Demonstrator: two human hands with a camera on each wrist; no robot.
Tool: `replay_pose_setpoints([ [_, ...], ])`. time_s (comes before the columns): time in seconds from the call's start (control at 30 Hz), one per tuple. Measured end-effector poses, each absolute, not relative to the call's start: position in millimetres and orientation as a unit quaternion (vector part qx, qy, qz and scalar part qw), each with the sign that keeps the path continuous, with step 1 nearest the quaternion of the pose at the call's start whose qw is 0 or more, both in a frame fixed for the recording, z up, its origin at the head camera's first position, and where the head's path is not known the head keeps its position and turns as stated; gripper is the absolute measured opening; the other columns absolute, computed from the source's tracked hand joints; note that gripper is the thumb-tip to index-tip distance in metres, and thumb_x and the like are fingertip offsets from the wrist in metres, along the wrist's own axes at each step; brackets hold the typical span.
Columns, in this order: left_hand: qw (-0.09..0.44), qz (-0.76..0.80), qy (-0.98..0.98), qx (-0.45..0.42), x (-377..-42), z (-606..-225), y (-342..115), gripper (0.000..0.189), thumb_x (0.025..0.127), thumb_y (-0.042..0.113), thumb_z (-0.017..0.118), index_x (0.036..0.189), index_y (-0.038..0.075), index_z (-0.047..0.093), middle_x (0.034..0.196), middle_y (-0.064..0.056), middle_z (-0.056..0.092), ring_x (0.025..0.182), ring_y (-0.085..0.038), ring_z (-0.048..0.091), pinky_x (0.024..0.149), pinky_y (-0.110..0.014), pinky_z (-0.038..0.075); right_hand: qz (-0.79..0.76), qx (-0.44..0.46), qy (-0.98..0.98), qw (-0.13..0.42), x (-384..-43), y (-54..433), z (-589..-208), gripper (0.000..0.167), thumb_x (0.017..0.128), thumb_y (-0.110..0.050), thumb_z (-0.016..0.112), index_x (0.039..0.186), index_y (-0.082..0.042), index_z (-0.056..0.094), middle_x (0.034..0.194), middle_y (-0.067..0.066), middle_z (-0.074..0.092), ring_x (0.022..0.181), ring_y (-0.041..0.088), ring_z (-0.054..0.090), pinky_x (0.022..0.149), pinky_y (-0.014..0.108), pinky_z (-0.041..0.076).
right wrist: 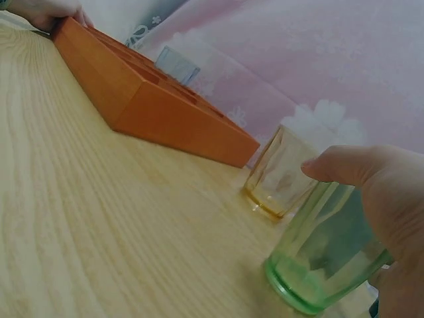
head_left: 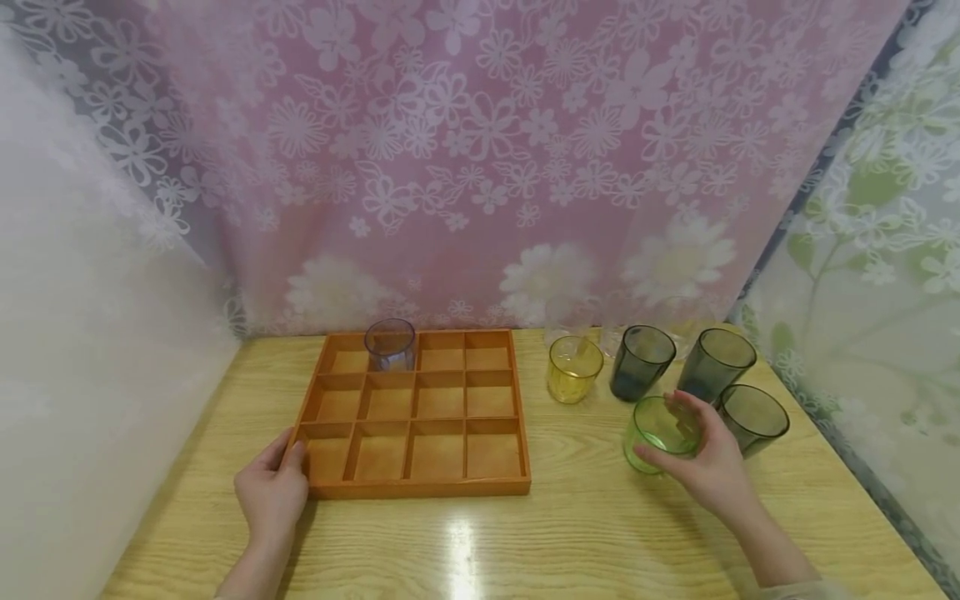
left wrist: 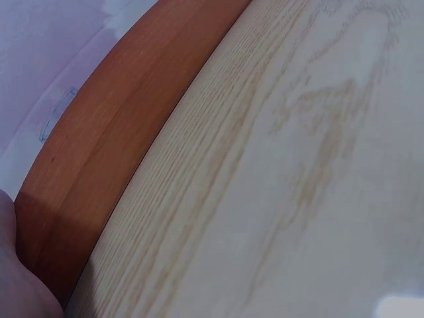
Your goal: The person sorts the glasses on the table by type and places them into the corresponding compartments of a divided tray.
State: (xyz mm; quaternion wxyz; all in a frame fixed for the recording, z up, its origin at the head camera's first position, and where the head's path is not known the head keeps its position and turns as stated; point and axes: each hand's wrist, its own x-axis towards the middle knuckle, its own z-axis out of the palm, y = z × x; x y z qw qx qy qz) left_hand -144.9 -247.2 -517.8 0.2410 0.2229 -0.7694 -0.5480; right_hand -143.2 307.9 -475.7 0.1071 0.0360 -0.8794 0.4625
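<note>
My right hand [head_left: 716,467] grips a green glass [head_left: 647,450] by its sides, thumb on the near side and fingers around the far right. In the right wrist view the same green glass [right wrist: 295,285] stands tilted in the picture, close over the table. My left hand [head_left: 273,487] holds the front left corner of a wooden compartment tray [head_left: 420,489], its thumb on the rim. The left wrist view shows the tray's outer wall [left wrist: 99,172] against that hand. A pale purple glass [head_left: 390,343] stands in the tray's back row, second compartment from the left.
A yellow glass [head_left: 573,375] stands right of the tray. Three dark grey glasses [head_left: 641,362] are grouped around and behind my right hand. Several clear glasses [head_left: 611,337] stand along the back edge by the pink flowered curtain [head_left: 465,167].
</note>
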Motion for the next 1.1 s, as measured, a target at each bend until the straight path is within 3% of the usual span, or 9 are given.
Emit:
replay_pose_setpoints([
  [0.13, 0.249, -0.545, -0.770, 0.219, -145.2, -518.2, -246.8, 0.031, 0.101, 0.005, 0.070, 0.130, -0.004, 0.073, 0.126, -0.018, 0.071, 0.110, -0.007, 0.067, 0.080, -0.005, 0.049, 0.459, 0.025, -0.882, 0.102, -142.4, 308.4, -480.4, 0.103, 0.084, -0.024, 0.094, 0.163, -0.002, 0.032, 0.152, 0.019, 0.053, 0.137, 0.038, 0.049, 0.094, 0.003, 0.033],
  [0.3, 0.257, -0.547, -0.767, 0.213, -145.4, -517.7, -245.8, 0.030, 0.101, 0.004, 0.070, 0.129, -0.005, 0.073, 0.125, -0.019, 0.072, 0.101, 0.007, 0.063, 0.080, -0.005, 0.048, 0.455, 0.021, -0.884, 0.107, -144.3, 310.0, -485.4, 0.102, 0.084, -0.024, 0.094, 0.162, -0.001, 0.033, 0.150, 0.016, 0.056, 0.131, 0.014, 0.054, 0.095, 0.002, 0.035],
  [0.43, 0.256, -0.551, -0.766, 0.212, -146.5, -517.5, -245.0, 0.030, 0.101, 0.004, 0.069, 0.129, -0.005, 0.073, 0.125, -0.019, 0.072, 0.100, 0.007, 0.062, 0.080, -0.005, 0.048, 0.459, 0.020, -0.881, 0.111, -145.5, 310.9, -487.6, 0.100, 0.084, -0.023, 0.094, 0.161, -0.001, 0.035, 0.148, 0.015, 0.057, 0.126, 0.002, 0.053, 0.095, 0.003, 0.036],
  [0.63, 0.258, -0.545, -0.768, 0.216, -147.2, -518.4, -244.4, 0.029, 0.100, 0.003, 0.070, 0.128, -0.005, 0.074, 0.123, -0.019, 0.073, 0.105, -0.003, 0.066, 0.080, -0.005, 0.048, 0.461, 0.024, -0.880, 0.114, -146.0, 309.5, -487.5, 0.097, 0.083, -0.023, 0.095, 0.159, 0.000, 0.038, 0.146, 0.014, 0.059, 0.124, 0.003, 0.055, 0.096, 0.003, 0.037],
  [1.1, 0.248, -0.555, -0.764, 0.216, -144.6, -518.8, -246.8, 0.031, 0.102, 0.007, 0.069, 0.130, -0.004, 0.072, 0.125, -0.019, 0.072, 0.103, 0.003, 0.064, 0.080, -0.006, 0.049, 0.467, 0.054, -0.875, 0.116, -145.3, 295.8, -476.2, 0.089, 0.083, -0.025, 0.094, 0.154, -0.001, 0.045, 0.143, 0.016, 0.060, 0.123, -0.001, 0.056, 0.096, 0.006, 0.041],
])
